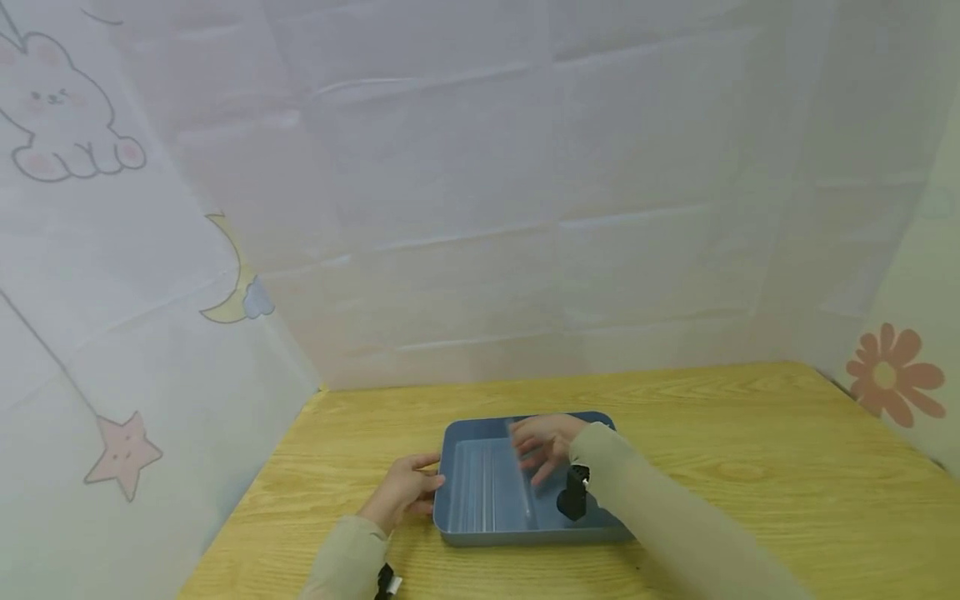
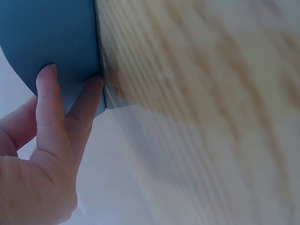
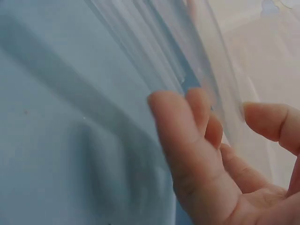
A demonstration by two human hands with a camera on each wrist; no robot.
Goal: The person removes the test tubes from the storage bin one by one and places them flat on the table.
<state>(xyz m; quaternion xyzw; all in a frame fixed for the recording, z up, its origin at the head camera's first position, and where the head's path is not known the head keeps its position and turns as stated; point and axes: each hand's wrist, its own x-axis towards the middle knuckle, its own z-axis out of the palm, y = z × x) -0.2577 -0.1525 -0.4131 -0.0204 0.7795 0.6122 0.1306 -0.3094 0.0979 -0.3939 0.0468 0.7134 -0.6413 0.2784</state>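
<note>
A shallow blue rectangular tray (image 1: 592,537) stands on the wooden table, with clear ridged plastic pieces (image 1: 480,483) in its left part. My left hand (image 1: 407,492) is at the tray's left side. In the left wrist view, extended fingers (image 2: 49,93) touch its outer wall, while the thumb's contact with the rim is unclear. Over the tray's interior, my right hand (image 1: 546,446) pinches a thin clear plastic piece (image 3: 218,61) between thumb and fingers. The full shape of that piece is hard to make out, because it is see-through and the hand is blurred.
The wooden table (image 1: 750,467) extends on both sides of the tray. A pale printed sheet (image 1: 487,208) hangs behind it and along the sides. A black wrist device (image 1: 573,493) sits on the right sleeve, above the tray.
</note>
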